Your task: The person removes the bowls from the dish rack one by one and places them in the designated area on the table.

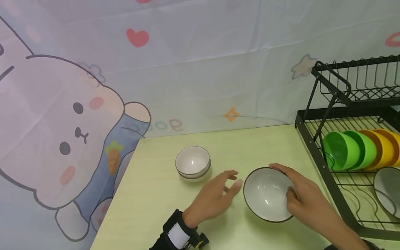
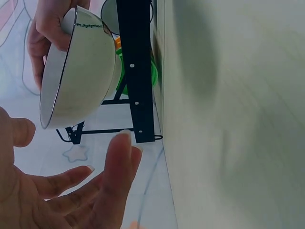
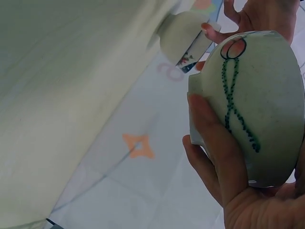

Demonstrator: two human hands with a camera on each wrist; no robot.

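A white bowl with a dark rim [image 1: 265, 194] is held above the table by my right hand [image 1: 307, 199], thumb inside the wall and fingers underneath. In the right wrist view, green and red painted marks show on the outside of this bowl [image 3: 267, 105]. My left hand [image 1: 215, 196] reaches toward the bowl's left side, fingers spread and apart from it, with nothing in its grasp. Behind the left hand, two small white bowls [image 1: 192, 161] stand stacked on the table.
On the right stands a black two-tier dish rack [image 1: 331, 198]. Its lower tier holds green bowls [image 1: 342, 151], yellow bowls [image 1: 376, 149] and a white bowl [image 1: 387, 191]. A printed cloth [image 1: 200, 80] hangs behind the pale table [image 1: 156, 194].
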